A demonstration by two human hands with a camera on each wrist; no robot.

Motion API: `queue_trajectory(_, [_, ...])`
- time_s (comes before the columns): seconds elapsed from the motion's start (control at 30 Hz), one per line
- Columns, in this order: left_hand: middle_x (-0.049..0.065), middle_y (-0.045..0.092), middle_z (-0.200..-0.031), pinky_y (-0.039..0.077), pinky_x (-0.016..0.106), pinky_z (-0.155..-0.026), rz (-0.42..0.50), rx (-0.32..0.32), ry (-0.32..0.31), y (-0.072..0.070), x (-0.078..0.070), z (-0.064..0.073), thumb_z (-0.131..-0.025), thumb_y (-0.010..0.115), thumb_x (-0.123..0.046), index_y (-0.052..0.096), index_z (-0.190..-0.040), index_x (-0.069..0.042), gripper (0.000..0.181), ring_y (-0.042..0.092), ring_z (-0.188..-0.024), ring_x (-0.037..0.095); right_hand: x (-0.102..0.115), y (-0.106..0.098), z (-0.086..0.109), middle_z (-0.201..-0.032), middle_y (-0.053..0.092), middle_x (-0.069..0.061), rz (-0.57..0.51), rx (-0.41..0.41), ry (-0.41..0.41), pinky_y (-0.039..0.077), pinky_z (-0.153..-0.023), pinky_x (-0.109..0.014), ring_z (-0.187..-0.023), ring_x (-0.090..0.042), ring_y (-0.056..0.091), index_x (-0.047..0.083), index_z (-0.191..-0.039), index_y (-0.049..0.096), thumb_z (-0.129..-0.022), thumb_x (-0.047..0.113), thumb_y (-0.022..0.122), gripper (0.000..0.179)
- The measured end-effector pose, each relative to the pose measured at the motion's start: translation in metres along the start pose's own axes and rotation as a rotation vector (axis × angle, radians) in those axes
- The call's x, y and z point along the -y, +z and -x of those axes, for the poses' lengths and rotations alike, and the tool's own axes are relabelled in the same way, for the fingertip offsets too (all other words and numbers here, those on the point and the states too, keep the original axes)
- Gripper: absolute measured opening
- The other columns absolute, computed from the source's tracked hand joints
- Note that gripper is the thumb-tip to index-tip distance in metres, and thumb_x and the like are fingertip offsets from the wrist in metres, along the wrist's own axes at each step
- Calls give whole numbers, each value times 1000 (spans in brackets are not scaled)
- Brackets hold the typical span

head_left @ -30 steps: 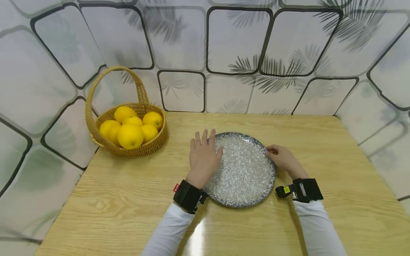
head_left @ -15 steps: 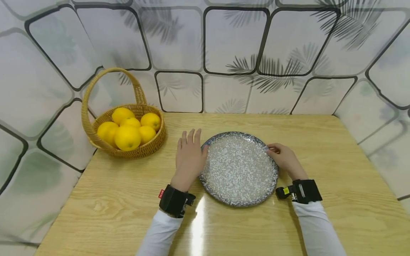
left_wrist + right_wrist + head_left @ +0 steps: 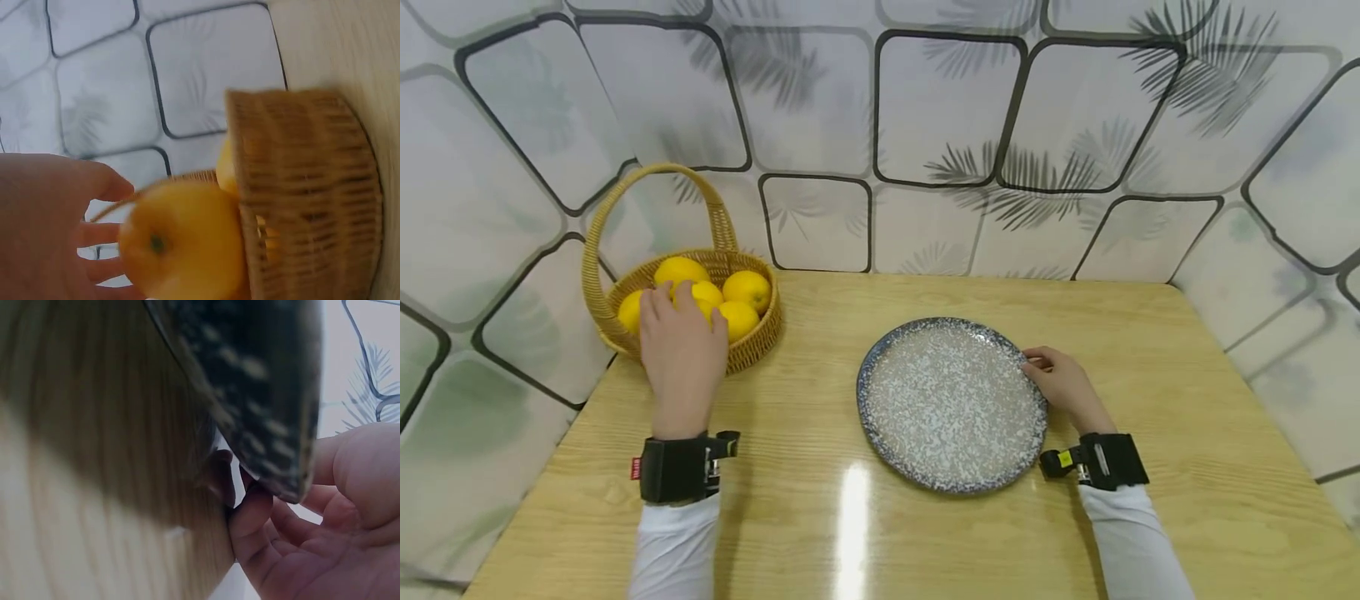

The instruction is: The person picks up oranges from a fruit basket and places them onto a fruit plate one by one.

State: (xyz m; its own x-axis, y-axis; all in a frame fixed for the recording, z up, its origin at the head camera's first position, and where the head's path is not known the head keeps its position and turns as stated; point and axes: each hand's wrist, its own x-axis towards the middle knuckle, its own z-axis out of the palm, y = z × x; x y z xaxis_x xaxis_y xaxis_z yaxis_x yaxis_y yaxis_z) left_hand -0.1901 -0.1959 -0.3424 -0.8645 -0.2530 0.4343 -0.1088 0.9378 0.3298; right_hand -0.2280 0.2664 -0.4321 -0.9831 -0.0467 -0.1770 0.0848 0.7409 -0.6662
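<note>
My left hand [image 3: 683,354] reaches over the wicker basket [image 3: 758,340] at the left, above the yellow citrus fruits [image 3: 747,290]. In the left wrist view, the thumb and spread fingers are around the near side of a large yellow fruit [image 3: 187,244] with a green stem spot. Whether the fingertips touch it is hard to tell. On the table's middle lies a round speckled grey plate [image 3: 951,408] with a dark rim. At its right edge my right hand [image 3: 1066,385] pinches the rim, with fingers under the plate edge [image 3: 275,444] in the right wrist view.
A tall arched handle [image 3: 597,242] rises over the basket. The wooden table [image 3: 790,517] meets a patterned wall [image 3: 820,100] behind and at both sides.
My left hand has left the plate's left edge and moved left to the basket's fruits. The plate has slid slightly left relative to earlier; my right hand stays at its right rim.
</note>
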Motion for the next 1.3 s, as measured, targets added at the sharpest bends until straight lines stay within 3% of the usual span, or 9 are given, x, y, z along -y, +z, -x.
queue_trajectory(0.1, [45,31,-143,30,70,-108,24,125,-41,-3,14,1,-99,46,-25,31,-143,16,61,28,-130,59,0,2,1,-130,54,-35,-11,-1,23,49,-89,-56,-114,-45,51,-4,-140,46,-101,20,46,46])
queue_trajectory(0.23, [48,23,-144,35,77,-95,68,231,-28,0,20,1,-96,50,-28,26,-146,13,69,29,-123,65,1,2,0,-130,53,-35,-14,-3,42,48,-90,-56,-115,-45,50,-3,-141,45,-101,21,45,46])
queue_trajectory(0.4, [54,29,-135,34,76,-91,44,234,11,-1,22,2,-86,64,-29,28,-144,14,81,32,-115,68,2,3,-1,-130,53,-36,-11,-3,45,48,-91,-57,-115,-46,50,-5,-140,45,-101,20,45,46])
queue_trajectory(0.57, [54,40,-124,25,73,-93,55,254,-3,-3,22,2,-84,68,-35,29,-143,13,85,34,-114,64,0,3,-1,-130,53,-35,-8,0,47,48,-89,-56,-114,-45,50,-5,-140,44,-101,19,44,46])
queue_trajectory(0.8, [49,37,-129,43,74,-82,136,206,-73,-3,14,0,-79,73,-40,35,-142,4,86,39,-109,64,0,2,-2,-130,52,-35,-13,11,63,48,-88,-54,-112,-44,51,-4,-141,45,-101,22,45,47])
queue_trajectory(1.0, [41,36,-135,47,70,-83,211,197,15,3,-14,-3,-77,74,-39,39,-140,-3,81,41,-113,56,0,1,-2,-131,53,-33,-52,15,87,49,-88,-51,-112,-42,52,-2,-141,45,-101,22,47,47])
queue_trajectory(1.3, [32,39,-137,53,58,-88,315,333,195,55,-86,1,-71,79,-43,43,-139,-8,84,42,-118,45,-4,4,-5,-131,53,-32,-63,3,94,49,-88,-50,-112,-40,52,0,-140,47,-100,24,49,47])
